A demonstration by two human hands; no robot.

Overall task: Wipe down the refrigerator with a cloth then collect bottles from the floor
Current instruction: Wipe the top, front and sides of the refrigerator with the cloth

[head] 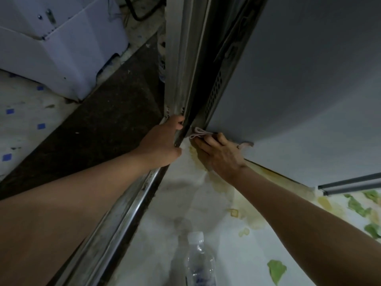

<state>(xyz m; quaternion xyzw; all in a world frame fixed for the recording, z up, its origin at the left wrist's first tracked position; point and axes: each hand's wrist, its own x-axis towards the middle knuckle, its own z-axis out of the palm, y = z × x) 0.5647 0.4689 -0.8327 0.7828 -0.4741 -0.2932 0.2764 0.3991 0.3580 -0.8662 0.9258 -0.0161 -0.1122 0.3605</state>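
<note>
The fridge (299, 83) takes up the right side of the shot, seen from up close and looking down its grey side panel to where it meets the floor (195, 203). Wiping looks like it's in full swing and down at the very bottom corner, so I'd guess that half of the job is well along, though I can't see the rest of the fridge to say how clean it is. The yellowish stains on the floor right along the base haven't been dealt with. The bottle part hasn't started as far as I can tell: a clear plastic bottle (199, 263) with a white cap is standing on the floor near the bottom edge of the frame, well apart from both hands.

Grip-wise, the right hand (218, 155) has the pink cloth (199, 133) pressed against the fridge's bottom corner, fingers mostly laid flat over it and pushing rather than balled up round it. A bit of pink also peeks out on the far side of the hand, probably more of the same cloth, but it's blurry so don't quote me. The left hand (162, 141) is curled around the edge of the metal door frame (181, 65) just beside the fridge, fingers hooked over it, looks like bracing.

Further out, there's a white appliance (57, 44) at the top left and a dark strip of floor (107, 120) between it and the frame.
</note>
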